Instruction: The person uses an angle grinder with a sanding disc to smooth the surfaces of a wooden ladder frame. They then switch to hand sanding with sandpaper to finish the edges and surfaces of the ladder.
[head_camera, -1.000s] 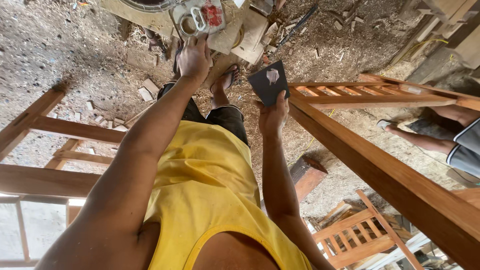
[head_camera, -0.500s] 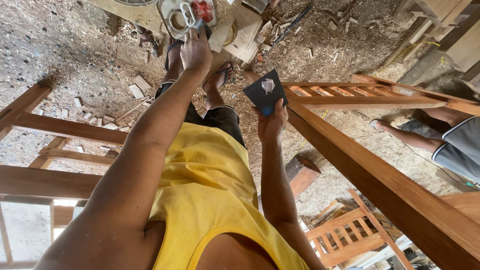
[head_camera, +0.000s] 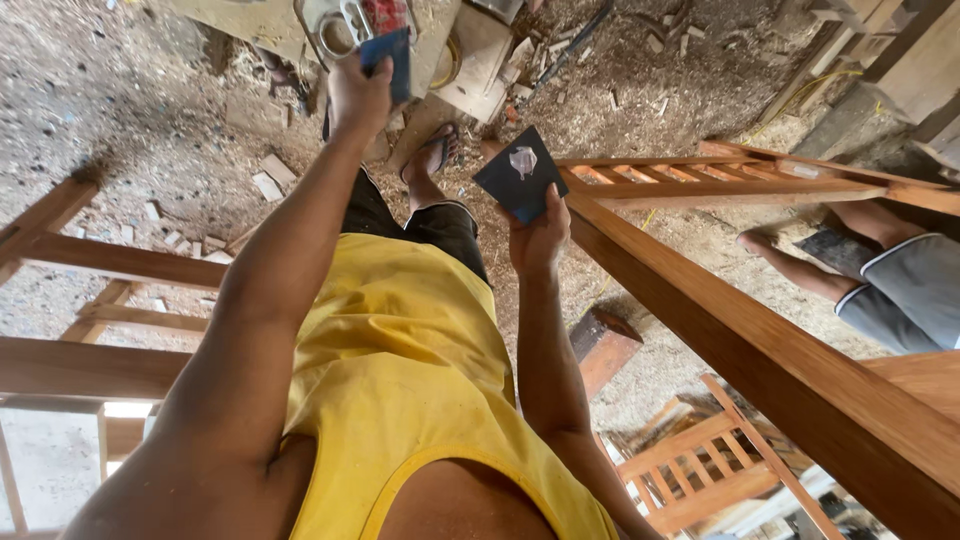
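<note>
My left hand (head_camera: 358, 98) is stretched out over the floor and grips a small dark blue piece (head_camera: 392, 58), just below a round tray of small items (head_camera: 335, 25). Closer to my body, my right hand (head_camera: 540, 235) holds up a dark square sheet (head_camera: 520, 175) with a white blob on it. The sheet sits at the near end of a long varnished wooden beam (head_camera: 720, 300). My yellow shirt (head_camera: 400, 370) fills the lower middle, and my sandalled foot (head_camera: 435, 155) shows between the hands.
Sawdust and wood offcuts (head_camera: 265, 180) cover the floor. Wooden frames (head_camera: 110, 260) stand at the left, and a slatted frame (head_camera: 700, 175) lies at the right. Another person's legs (head_camera: 880, 270) are beyond the beam. A slatted piece (head_camera: 700, 460) lies lower right.
My left hand reached at the tray, and now it holds a dark blue piece lifted slightly from it. My right hand has kept the dark sheet roughly where it was.
</note>
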